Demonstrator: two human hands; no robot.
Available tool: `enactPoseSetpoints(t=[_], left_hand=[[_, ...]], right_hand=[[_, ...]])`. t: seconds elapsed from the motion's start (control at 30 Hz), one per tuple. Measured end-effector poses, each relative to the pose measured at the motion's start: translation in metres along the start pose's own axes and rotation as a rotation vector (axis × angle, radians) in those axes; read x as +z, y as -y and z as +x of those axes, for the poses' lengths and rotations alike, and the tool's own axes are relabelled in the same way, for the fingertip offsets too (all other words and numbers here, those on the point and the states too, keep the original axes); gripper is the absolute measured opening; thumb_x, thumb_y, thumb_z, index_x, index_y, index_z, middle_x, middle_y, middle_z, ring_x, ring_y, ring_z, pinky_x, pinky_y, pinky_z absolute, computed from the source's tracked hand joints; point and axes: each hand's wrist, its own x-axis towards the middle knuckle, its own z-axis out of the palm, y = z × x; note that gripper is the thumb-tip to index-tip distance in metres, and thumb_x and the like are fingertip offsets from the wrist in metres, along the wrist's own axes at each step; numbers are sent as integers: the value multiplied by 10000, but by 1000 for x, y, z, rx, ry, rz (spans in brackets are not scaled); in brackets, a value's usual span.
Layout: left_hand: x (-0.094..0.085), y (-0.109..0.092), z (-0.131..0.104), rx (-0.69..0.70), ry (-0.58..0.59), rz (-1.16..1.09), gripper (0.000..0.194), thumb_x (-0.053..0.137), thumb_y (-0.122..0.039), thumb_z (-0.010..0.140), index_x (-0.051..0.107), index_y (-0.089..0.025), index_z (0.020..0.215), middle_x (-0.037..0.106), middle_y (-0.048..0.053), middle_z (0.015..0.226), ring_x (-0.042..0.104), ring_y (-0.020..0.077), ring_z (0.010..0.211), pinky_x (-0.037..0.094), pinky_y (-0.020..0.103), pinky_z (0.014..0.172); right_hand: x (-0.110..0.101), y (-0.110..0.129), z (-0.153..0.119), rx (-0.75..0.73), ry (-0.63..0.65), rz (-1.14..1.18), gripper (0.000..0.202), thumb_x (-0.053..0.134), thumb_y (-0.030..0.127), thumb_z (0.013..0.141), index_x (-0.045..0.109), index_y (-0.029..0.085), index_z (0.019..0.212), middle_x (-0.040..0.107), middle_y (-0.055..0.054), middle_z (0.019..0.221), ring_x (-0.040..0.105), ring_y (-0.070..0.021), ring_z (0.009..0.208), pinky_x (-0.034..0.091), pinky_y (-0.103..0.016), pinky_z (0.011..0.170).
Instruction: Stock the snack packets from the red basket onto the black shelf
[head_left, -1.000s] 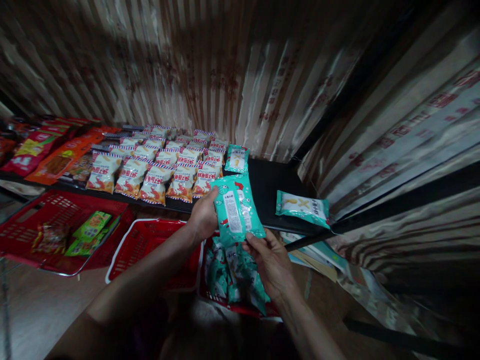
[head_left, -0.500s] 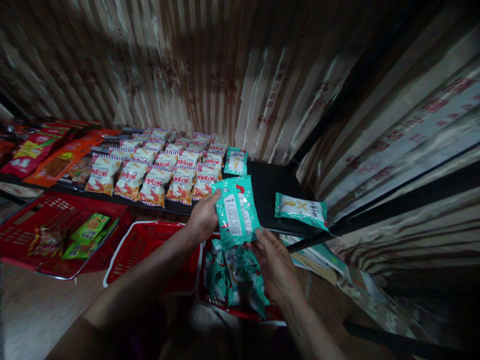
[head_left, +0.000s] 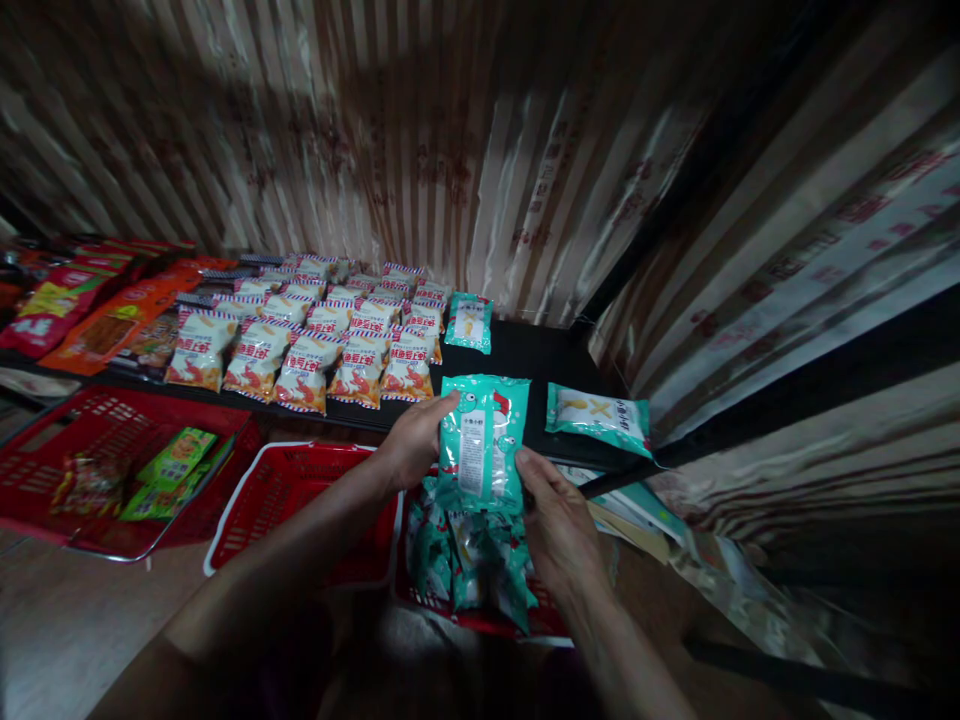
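Between my two hands is a teal snack bag [head_left: 484, 440], back label facing me, above the shelf's front edge. My left hand [head_left: 416, 440] grips its left side, and my right hand [head_left: 555, 505] grips its right side. Below it, a red basket [head_left: 551, 615] holds several more teal bags [head_left: 469, 580]. On the black shelf [head_left: 517, 365], one teal bag [head_left: 470, 322] stands at the back beside the white-and-orange bags [head_left: 304, 370]. Another teal bag [head_left: 598, 415] lies near the right end.
Red and orange snack packs [head_left: 112, 315] fill the shelf's left part. A red basket with a white rim [head_left: 225, 510] and another red basket [head_left: 45, 440] with green packets [head_left: 176, 455] sit below. A black frame bar [head_left: 795, 390] runs along the right.
The held teal bag has moved slightly right and down and is now more upright, with both hands still on it. The view has shifted slightly.
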Motion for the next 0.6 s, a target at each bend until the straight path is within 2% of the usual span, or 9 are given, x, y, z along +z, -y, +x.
enactPoseSetpoints(t=[0.2, 0.3, 0.4, 0.5, 0.6], left_hand=[[0, -3, -7, -108, 158, 112, 278, 724, -392, 686, 680, -162, 837, 677, 38, 733, 583, 129, 588, 436, 232, 572], [1, -2, -10, -144, 210, 162, 330, 748, -399, 659, 685, -155, 872, 687, 54, 772, 607, 139, 616, 458, 242, 600], [2, 1, -11, -119, 183, 177, 346, 738, -432, 669, 688, -157, 873, 692, 59, 784, 619, 147, 629, 476, 258, 627], [4, 3, -11, -75, 150, 192, 368, 727, -455, 680, 691, -153, 889, 694, 56, 778, 617, 147, 622, 478, 263, 643], [5, 4, -11, -49, 161, 227, 393, 695, -470, 715, 688, -157, 953, 703, 62, 822, 627, 155, 668, 476, 261, 664]], right_hand=[[-1, 3, 6, -41, -103, 41, 343, 834, 386, 513, 706, 215, 782, 718, 0, 729, 655, -184, 702, 522, -305, 659], [-6, 0, 14, -107, -125, -31, 378, 805, 418, 553, 695, 216, 852, 713, -13, 817, 650, -193, 780, 519, -327, 725], [-11, 0, 16, -379, -99, -260, 475, 751, 412, 639, 640, 242, 1069, 667, -43, 1080, 604, -214, 989, 471, -379, 882], [-11, 5, 9, -698, -62, -585, 430, 665, 381, 741, 607, 274, 1154, 587, -54, 1247, 496, -237, 1181, 359, -441, 1026], [-8, 10, 1, -823, 39, -776, 394, 619, 377, 781, 612, 296, 1166, 579, -37, 1279, 442, -242, 1250, 274, -460, 1087]])
